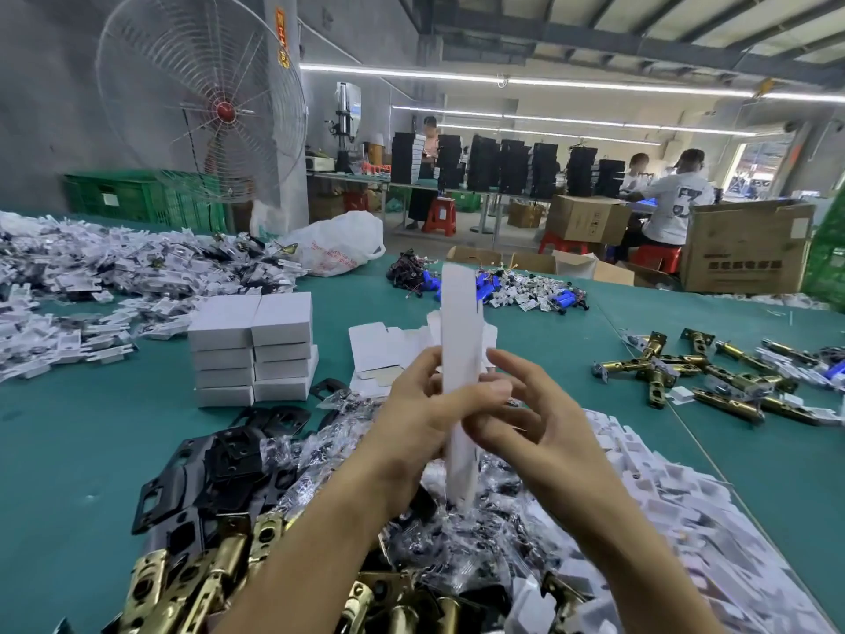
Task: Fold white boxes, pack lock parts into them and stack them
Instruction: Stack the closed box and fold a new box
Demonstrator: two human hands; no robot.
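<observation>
I see the white box blank (459, 313) held upright and still flat, above the heap of bagged lock parts (484, 537) at the near side of the table (82, 441). The left hand (425, 404) grips it, thumb laid across its face. The right hand (544, 432) pinches its right edge, fingers loosely spread. Folded white boxes (254, 350) stand stacked to the left, near the spare flat blanks (379, 345).

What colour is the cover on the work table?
The table cover is plain teal green, seen best in the head view.
</observation>
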